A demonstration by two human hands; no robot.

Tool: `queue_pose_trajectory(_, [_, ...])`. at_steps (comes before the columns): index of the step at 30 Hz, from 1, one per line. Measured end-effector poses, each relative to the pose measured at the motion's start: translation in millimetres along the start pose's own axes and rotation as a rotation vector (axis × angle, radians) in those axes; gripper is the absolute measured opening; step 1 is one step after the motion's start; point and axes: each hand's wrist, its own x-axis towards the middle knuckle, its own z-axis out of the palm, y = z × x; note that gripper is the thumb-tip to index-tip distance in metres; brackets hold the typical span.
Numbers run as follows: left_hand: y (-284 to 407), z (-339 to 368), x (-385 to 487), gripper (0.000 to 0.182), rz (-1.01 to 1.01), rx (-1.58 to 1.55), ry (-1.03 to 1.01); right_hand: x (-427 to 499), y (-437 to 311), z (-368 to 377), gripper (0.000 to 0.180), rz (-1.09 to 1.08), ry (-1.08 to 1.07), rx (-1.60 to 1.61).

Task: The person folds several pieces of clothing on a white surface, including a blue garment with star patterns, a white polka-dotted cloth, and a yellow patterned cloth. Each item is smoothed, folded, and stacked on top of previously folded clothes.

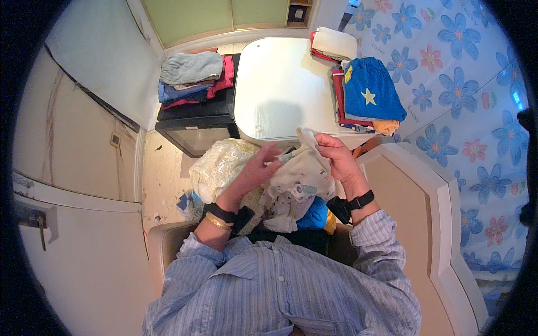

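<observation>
My right hand [338, 157] pinches the edge of a cream cloth garment [300, 172] with small printed figures, holding it up in front of my lap. At the garment's left side is my left hand [262, 168], blurred, its fingers apart; whether it touches the cloth is unclear. Below hangs the garment's lower part, with a cartoon animal print. Blue and yellow cloth [313, 214] shows under it on my lap. Left of my left hand bulges a cream zigzag-patterned fabric [220, 161], partly covered by my forearm.
Ahead stands a white table [277, 80]. Folded clothes [372, 92], blue shorts with a star on top, lie at its right, with a cream-topped pile [336, 44] behind. Another clothes stack [191, 69] rests on a black cabinet [197, 126]. A padded headboard-like panel [399, 201] borders my right.
</observation>
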Motion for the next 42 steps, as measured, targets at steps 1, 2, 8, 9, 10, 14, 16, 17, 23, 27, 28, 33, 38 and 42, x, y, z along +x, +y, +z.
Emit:
queue_pose_trajectory(1, [4,8,0,0.048,-0.027,-0.003,-0.017,1,0,-1,0.015,0.01,-0.021,0.06])
queue_pose_trajectory(2, [7,13,-3,0.048,0.011,-0.032,-0.068,1,0,-1,0.017,0.028,-0.019,0.071])
queue_pose_trajectory(8, [33,10,-6,0.05,-0.17,0.091,-0.164,0,-5,-2,0.034,-0.023,0.032,-0.086])
queue_pose_trajectory(9, [37,7,-6,0.048,-0.13,-0.018,-0.131,-2,-8,-2,0.039,0.003,-0.004,-0.102])
queue_pose_trajectory(10, [40,5,-6,0.046,-0.116,-0.107,-0.1,-3,-11,-1,0.044,0.03,-0.04,-0.117])
queue_pose_trajectory(14, [45,11,-7,0.035,-0.202,-0.394,0.011,-6,-19,10,0.055,0.056,-0.108,-0.239])
queue_pose_trajectory(16, [44,21,-10,0.03,-0.137,-0.353,-0.05,-8,-21,17,0.057,0.141,-0.107,-0.305])
queue_pose_trajectory(17, [44,23,-11,0.03,-0.129,-0.303,-0.1,-8,-22,19,0.057,0.139,-0.106,-0.311])
queue_pose_trajectory(23, [50,2,-4,0.019,-0.202,-0.027,-0.056,-10,-26,5,0.049,0.034,-0.053,-0.47])
queue_pose_trajectory(27, [66,-30,-3,0.014,-0.029,-0.065,0.129,-7,-25,-22,0.051,0.068,-0.045,-0.77])
queue_pose_trajectory(28, [71,-39,-3,0.014,-0.024,-0.091,0.152,-7,-24,-28,0.047,0.089,-0.058,-0.848])
queue_pose_trajectory(33, [73,-54,1,0.013,0.081,-0.098,0.252,-6,-20,-34,0.028,0.183,-0.049,-0.79])
queue_pose_trajectory(38, [57,-17,1,0.034,0.054,0.203,-0.001,-3,-16,-16,0.02,0.098,-0.079,-0.708])
queue_pose_trajectory(42, [50,4,-8,0.07,0.011,0.168,-0.185,-3,-14,-5,0.019,0.003,-0.01,-0.735])
